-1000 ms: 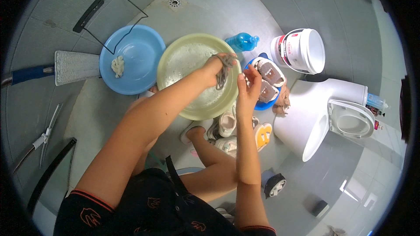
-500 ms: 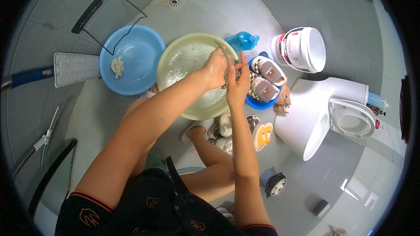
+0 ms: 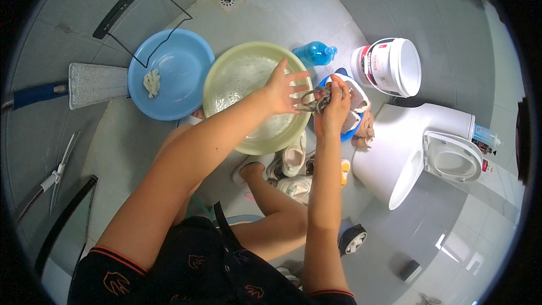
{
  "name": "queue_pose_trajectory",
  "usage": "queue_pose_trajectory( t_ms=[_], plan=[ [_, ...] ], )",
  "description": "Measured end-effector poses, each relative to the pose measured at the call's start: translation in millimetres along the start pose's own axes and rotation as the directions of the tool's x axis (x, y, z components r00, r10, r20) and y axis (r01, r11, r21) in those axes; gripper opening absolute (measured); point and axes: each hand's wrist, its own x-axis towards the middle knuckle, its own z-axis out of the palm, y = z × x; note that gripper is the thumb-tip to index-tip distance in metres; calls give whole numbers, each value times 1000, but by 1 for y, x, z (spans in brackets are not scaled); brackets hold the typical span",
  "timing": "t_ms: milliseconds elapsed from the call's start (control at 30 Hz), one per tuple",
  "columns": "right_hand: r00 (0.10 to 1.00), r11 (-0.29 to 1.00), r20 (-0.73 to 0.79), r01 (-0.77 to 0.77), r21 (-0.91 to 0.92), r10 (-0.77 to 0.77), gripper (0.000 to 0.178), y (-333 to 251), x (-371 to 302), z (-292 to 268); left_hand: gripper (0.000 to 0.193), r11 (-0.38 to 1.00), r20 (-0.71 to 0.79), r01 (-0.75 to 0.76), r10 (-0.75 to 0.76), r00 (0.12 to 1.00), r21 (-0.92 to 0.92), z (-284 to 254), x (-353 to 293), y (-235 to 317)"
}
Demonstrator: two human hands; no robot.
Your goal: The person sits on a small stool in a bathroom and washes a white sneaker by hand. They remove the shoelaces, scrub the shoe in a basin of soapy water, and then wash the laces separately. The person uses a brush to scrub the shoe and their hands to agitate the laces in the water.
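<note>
Over the right rim of a pale yellow-green basin of soapy water, my left hand is open with its fingers spread. Close beside it, my right hand is closed round a bunch of grey-brown shoelaces. Loose loops of the laces hang toward my left fingertips; I cannot tell whether they touch. Behind my right hand is a small blue basin with shoes in it, partly hidden by that hand. A whitish bundle of lace lies in the light-blue basin at the left.
A blue bottle stands behind the soapy basin, and a white bucket farther right. A white toilet is at the right. Several shoes lie on the floor near my right forearm. A flat mop touches the light-blue basin.
My right hand has moved right with the shoelaces, now gathered in a bunch. My left hand has let go and spread its fingers.
</note>
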Motion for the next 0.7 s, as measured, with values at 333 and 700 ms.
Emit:
queue_pose_trajectory(
  t_ms=[333, 700],
  plan=[
    [930, 793, 274, 355, -495, -246, 22, 8, -21, 19, 52, 986, 252, 169, -163, 954, -2, -4, 12, -14],
    [930, 823, 191, 367, -433, -314, 51, 3, -32, -3, 23, 994, 201, -110, 112, 973, -19, -2, 19, -7]
  ],
)
